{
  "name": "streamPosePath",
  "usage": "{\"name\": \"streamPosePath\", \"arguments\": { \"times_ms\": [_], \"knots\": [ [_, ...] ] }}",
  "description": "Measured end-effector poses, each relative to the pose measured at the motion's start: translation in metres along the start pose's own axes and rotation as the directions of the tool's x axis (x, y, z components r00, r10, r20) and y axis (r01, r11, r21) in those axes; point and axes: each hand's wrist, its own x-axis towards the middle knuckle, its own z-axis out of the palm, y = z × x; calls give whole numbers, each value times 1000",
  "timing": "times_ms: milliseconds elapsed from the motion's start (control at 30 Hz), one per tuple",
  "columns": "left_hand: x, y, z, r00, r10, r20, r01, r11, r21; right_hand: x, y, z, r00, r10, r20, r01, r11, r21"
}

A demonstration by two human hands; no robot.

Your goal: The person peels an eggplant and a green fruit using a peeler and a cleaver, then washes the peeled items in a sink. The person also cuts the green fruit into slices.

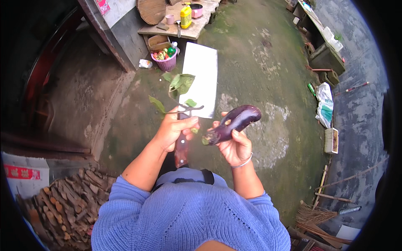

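Note:
My left hand (177, 128) is closed around a long knife with a riveted wooden handle (181, 152) and a leafy green stem (182, 84). The knife's broad blade (200, 75) points away from me and shines white. Some leaves hang over the blade's left side. In my right hand (237, 146) lies a dark purple eggplant (240, 119), tilted, its stem end to the lower left and a pale brown scar on its skin. A light-coloured bangle (243, 160) circles the right wrist. The eggplant and the knife are apart.
Ahead stands a low table (154, 30) with a yellow jug (186, 17), a pink pan (196, 11) and a cup. A purple basket (166, 62) of scraps is below it. Firewood (66, 207) is stacked at lower left. A broom (314, 213) and a foam box (331, 141) stand along the right wall.

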Motion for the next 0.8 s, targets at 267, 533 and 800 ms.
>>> {"name": "streamPosePath", "arguments": {
  "times_ms": [267, 533, 800],
  "knots": [
    [118, 98, -131, 965, 135, -226, 11, 837, 547, 151, 9, -13, 992, 112, -60, -118, 985, -124],
    [245, 193, -229, 844, 378, -380, 171, 483, 859, 278, -12, -45, 980, 115, -162, -135, 983, -125],
    [387, 269, -291, 755, 630, -185, 184, 68, 981, 448, -30, -84, 958, 143, -248, -162, 985, -58]
  ]
}}
